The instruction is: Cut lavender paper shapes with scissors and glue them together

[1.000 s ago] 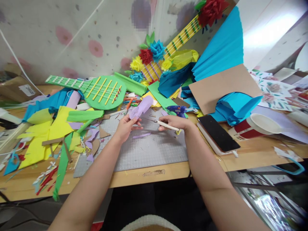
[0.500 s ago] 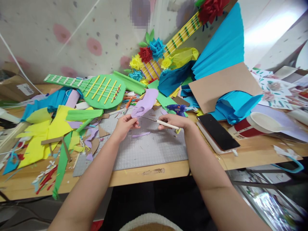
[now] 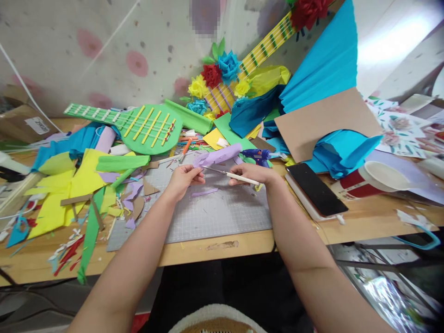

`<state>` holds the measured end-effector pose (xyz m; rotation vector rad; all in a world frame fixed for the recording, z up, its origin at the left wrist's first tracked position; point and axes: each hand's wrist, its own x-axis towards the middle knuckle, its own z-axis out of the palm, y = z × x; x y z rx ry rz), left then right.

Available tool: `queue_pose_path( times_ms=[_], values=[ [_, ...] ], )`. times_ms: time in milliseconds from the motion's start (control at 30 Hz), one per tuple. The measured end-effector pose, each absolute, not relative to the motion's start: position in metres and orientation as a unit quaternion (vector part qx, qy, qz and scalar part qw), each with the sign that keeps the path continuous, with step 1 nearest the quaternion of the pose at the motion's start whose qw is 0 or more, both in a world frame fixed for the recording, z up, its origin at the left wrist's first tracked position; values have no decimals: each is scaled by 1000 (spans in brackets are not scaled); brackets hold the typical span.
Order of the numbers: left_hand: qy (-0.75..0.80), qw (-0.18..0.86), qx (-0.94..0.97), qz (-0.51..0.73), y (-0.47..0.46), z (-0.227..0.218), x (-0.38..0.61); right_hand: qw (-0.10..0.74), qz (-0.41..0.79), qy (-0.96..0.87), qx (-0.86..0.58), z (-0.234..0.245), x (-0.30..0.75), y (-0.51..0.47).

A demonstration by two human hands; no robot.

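My left hand [image 3: 184,179] pinches the lower end of a lilac paper piece [image 3: 218,156], held above the grey cutting mat [image 3: 215,212]. The paper leans to the right, away from my fingers. My right hand [image 3: 251,174] is closed on a pair of scissors with white handles [image 3: 229,174]. Their thin metal blades point left and meet the paper close to my left fingertips. A narrow lilac strip [image 3: 204,191] lies on the mat just below both hands.
A green paper guitar [image 3: 145,127] lies behind the mat, and a yellow guitar with paper flowers [image 3: 225,83] leans on the wall. Blue glue gun [image 3: 258,156], black phone [image 3: 315,188], red paper cup [image 3: 367,182], brown card [image 3: 322,122] and blue pleated paper stand right. Paper scraps crowd the left.
The lilac paper has tipped from upright down to the right. The scissor blades have closed in on it near my left fingers. Both hands have stayed over the mat.
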<state>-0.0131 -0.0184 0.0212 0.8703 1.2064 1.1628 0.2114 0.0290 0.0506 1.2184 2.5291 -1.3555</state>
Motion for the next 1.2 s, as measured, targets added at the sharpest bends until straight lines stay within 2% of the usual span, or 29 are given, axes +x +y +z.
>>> queue_pose_path(
  times_ms=[667, 1200],
  values=[
    [533, 580, 302, 538, -16, 19, -7, 9, -390, 822, 416, 49, 200, 27],
    [502, 619, 270, 540, -17, 21, -11, -16, -372, 819, 437, 42, 202, 31]
  ],
)
